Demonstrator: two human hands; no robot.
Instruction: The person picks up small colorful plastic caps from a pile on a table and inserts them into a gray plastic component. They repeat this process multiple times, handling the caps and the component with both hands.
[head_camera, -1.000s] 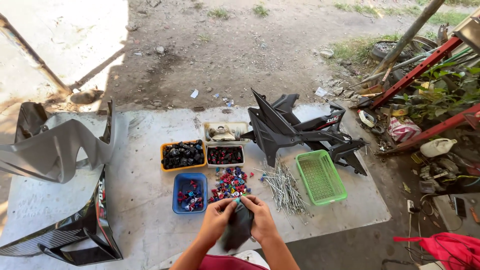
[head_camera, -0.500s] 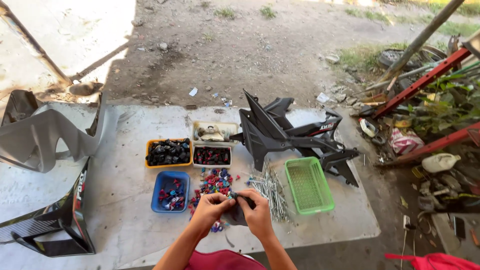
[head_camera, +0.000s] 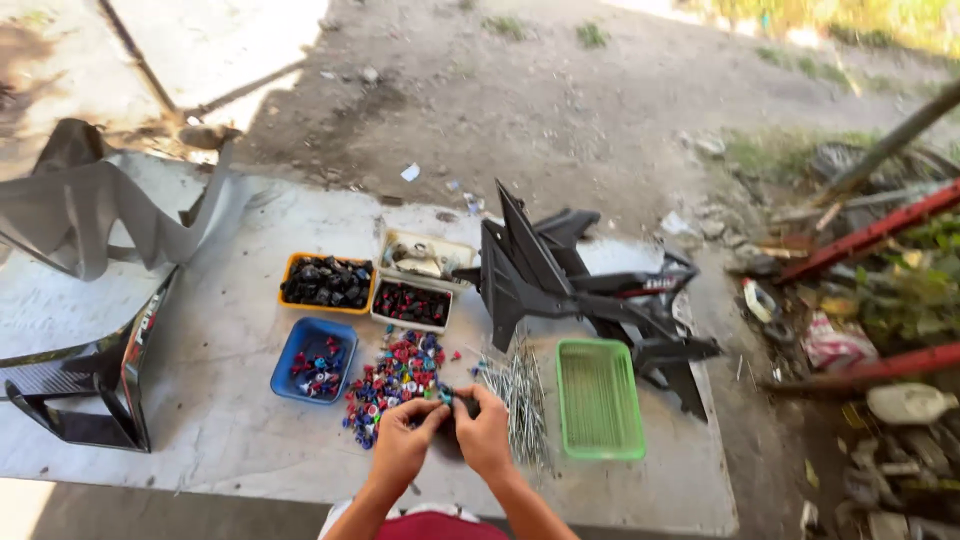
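Left hand: left hand (head_camera: 403, 440) raised just above the slab's near edge, forearm coming up from the bottom of the view, wrist bent inward; fingers curled and pressed together, tips pinching the small dark part (head_camera: 447, 400).
Right hand: right hand (head_camera: 486, 432) mirrors it, forearm angled in from bottom right, knuckles up; fingers curled, thumb and forefinger closed on the same part - both hands meet at the fingertips.
Small dark part: held between the two hands, over the near-middle of the concrete slab (head_camera: 220, 430), just above the near end of the coloured pile; too small to tell its exact shape.
Coloured pile: loose heap of small red, blue & purple clips (head_camera: 392, 375) on the slab, right in front of the hands.
Metal pins: bundle of thin grey pins (head_camera: 517, 388) beside the right hand, between pile and green basket.
Green basket: green basket (head_camera: 598, 398) twd the slab's right edge, near side.
Blue tray: blue tray (head_camera: 310, 361) left of the pile, w/ mixed clips.
Orange tray: orange tray (head_camera: 326, 282) farther back, dark pieces in it.
White trays: white tray of dark red bits (head_camera: 411, 303) next to the orange one; another white tray (head_camera: 425, 256) behind it.
Black fairing: black plastic panels (head_camera: 580, 290) at the slab's far right - partly behind the basket.
Grey fairing: grey panel (head_camera: 90, 215) at the far left corner, black framed panel (head_camera: 95, 375) below it at the left edge.
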